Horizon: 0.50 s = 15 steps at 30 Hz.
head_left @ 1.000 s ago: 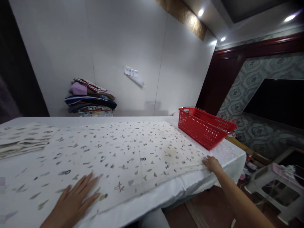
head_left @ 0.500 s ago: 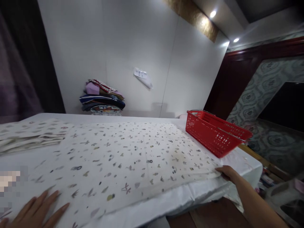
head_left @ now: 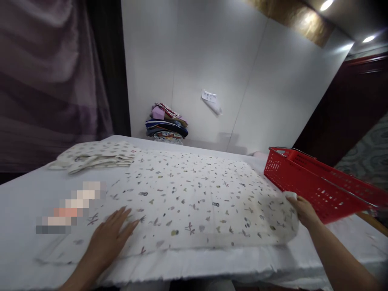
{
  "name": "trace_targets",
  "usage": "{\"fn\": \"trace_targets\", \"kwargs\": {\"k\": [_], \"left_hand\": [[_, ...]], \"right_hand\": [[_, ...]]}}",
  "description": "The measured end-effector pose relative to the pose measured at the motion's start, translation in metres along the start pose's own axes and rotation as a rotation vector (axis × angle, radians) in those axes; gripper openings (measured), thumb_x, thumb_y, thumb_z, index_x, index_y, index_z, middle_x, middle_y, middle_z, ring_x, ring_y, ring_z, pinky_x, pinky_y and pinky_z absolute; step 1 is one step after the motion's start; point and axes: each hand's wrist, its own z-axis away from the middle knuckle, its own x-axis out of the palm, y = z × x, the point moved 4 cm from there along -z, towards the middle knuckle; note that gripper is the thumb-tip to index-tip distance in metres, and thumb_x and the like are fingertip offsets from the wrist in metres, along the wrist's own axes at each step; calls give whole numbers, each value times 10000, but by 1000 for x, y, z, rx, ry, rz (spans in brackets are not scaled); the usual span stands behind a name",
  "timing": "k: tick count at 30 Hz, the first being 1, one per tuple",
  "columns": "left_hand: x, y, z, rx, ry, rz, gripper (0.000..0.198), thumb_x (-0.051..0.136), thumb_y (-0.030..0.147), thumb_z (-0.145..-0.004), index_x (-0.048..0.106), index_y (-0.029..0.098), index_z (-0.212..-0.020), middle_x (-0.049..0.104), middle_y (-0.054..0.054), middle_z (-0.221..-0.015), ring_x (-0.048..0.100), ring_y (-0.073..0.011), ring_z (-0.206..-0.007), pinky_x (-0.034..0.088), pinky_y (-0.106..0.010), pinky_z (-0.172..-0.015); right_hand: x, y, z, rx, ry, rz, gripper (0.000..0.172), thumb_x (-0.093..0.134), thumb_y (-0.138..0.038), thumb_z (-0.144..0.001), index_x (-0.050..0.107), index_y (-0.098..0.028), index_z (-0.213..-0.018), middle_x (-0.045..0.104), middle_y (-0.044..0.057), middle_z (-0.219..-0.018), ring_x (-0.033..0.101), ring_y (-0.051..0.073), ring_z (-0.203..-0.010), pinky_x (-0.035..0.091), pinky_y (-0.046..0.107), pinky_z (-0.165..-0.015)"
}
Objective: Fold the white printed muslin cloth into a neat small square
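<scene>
A white cloth [head_left: 194,202] printed with small plant and animal figures is spread flat over the table. On its left part rests my left hand [head_left: 110,234], palm down with the fingers stretched out. At the cloth's right end my right hand [head_left: 303,208] pinches a corner and holds it raised, so that end curls up off the table. The fingertips of that hand are partly hidden by the fabric. Close beyond my right hand stands a red plastic basket [head_left: 315,182].
Another folded printed cloth [head_left: 100,157] lies at the table's back left. A stack of folded fabrics [head_left: 166,125] stands by the white wall [head_left: 194,48]. A blurred patch [head_left: 71,208] covers part of the left side. A purple curtain [head_left: 51,81] hangs at the left.
My right hand has lifted the cloth's corner, which lay low near the table edge before. My left hand appears further into view on the cloth. The camera has turned left.
</scene>
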Motion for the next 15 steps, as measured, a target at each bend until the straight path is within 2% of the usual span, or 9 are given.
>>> {"fn": "trace_targets", "kwargs": {"k": [2, 5, 7, 9, 12, 15], "left_hand": [[-4, 15, -2, -38, -2, 169, 646, 475, 580, -728, 576, 174, -1220, 468, -115, -1383, 363, -312, -1315, 329, -455, -1059], [-8, 40, -3, -135, -67, 451, 615, 543, 575, -720, 569, 238, -1234, 471, -65, -1388, 420, -308, -1276, 395, -425, -1017], [-9, 55, -4, -215, -106, 627, 534, 605, 522, -717, 604, 261, -1183, 517, -55, -1346, 452, -305, -1250, 383, -420, -1028], [-11, 66, -5, -280, -128, 819, 431, 644, 453, -726, 644, 246, -1104, 563, -75, -1292, 462, -299, -1241, 370, -409, -1037], [-10, 66, -6, -404, -156, 1177, 377, 609, 432, -788, 624, 206, -1090, 548, -116, -1299, 516, -273, -1187, 426, -394, -983], [-8, 50, -3, -589, -156, 1504, 397, 468, 463, -878, 565, 165, -1122, 566, -141, -1255, 614, -215, -1029, 494, -358, -894]], "right_hand": [[46, -45, 7, 17, -101, -162, 335, 621, -404, -555, 580, -169, -790, 646, 84, -665, 621, 237, -613, 494, 321, -511], [127, -123, 35, -129, -205, -226, 341, 633, -446, -540, 550, -171, -724, 570, 6, -603, 535, 161, -564, 412, 258, -486], [187, -169, 69, -222, -287, -245, 313, 619, -448, -552, 520, -182, -685, 514, -31, -570, 477, 132, -549, 373, 240, -490], [246, -204, 115, -298, -403, -251, 276, 610, -428, -576, 497, -191, -659, 488, -45, -564, 461, 129, -571, 370, 239, -522], [321, -232, 206, -455, -668, -310, 192, 591, -360, -633, 490, -200, -663, 541, -34, -649, 494, 140, -652, 401, 251, -605], [363, -234, 298, -569, -945, -468, 162, 606, -296, -668, 474, -210, -704, 627, -5, -944, 551, 153, -837, 429, 275, -756]]}}
